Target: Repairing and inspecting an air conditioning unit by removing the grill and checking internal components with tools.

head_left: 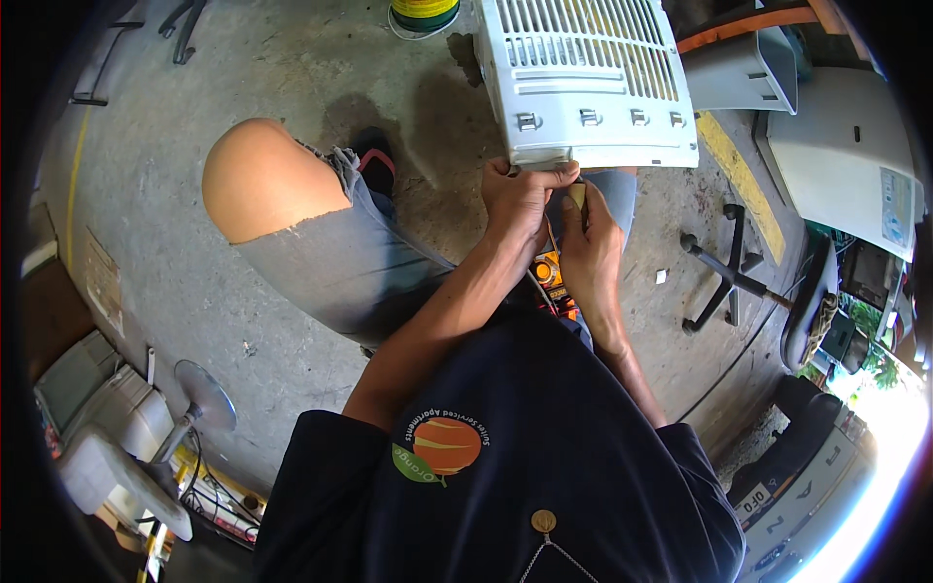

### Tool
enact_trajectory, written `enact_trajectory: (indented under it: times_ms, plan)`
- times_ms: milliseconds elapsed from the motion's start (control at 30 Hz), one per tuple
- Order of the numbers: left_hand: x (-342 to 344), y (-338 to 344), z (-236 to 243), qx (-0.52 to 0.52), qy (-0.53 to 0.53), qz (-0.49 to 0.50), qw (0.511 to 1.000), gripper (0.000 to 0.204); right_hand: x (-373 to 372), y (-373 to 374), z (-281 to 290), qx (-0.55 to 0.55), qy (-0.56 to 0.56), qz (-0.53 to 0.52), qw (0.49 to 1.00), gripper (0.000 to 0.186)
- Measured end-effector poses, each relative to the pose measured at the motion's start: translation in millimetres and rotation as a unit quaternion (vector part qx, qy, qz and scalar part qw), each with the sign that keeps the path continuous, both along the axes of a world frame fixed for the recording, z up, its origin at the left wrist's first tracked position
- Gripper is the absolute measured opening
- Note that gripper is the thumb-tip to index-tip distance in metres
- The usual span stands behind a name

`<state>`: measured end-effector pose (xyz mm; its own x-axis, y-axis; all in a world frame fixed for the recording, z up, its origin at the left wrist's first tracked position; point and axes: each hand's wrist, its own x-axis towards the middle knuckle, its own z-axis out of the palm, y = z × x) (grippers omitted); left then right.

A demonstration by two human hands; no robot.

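A white metal casing (588, 117) with rows of slots and several metal clips stands tilted in front of me, at the upper right of centre. My left hand (515, 199) grips its near lower edge, thumb stretched along the edge to the right. Close beside it, my right hand (595, 233) is closed around a small yellowish piece (578, 192) just below the same edge; most of that piece is hidden by the fingers. Under my wrists lies an orange multimeter (548, 270) with thin leads, partly covered by my right hand and shirt.
A yellow-and-green round container (425, 14) stands on the concrete floor beyond the casing. To the right are a chair's wheeled base (729, 277), a white appliance panel (844, 160) and a grey bin (743, 78). A pedestal fan (202, 398) and clutter sit at lower left.
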<state>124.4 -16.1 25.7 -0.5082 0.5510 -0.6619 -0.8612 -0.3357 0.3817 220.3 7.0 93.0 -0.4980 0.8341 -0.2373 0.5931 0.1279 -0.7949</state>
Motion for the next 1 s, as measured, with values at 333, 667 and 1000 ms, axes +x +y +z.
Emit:
enact_trajectory:
  times_ms: [333, 667, 1000]
  plan:
    - [-17, -31, -28, 0.165, 0.0, -0.069, 0.984, 0.047, 5, 1, 6, 0.024, 0.041, 0.033, 0.998, 0.024]
    - [-10, -41, -38, 0.276, -0.046, -0.044, 0.959, 0.031, -7, 17, 6, 0.052, 0.03, 0.2, 0.978, 0.024]
    - [2, -36, -61, 0.275, -0.042, -0.02, 0.96, 0.03, -19, 23, 25, 0.067, -0.056, 0.23, 0.969, 0.014]
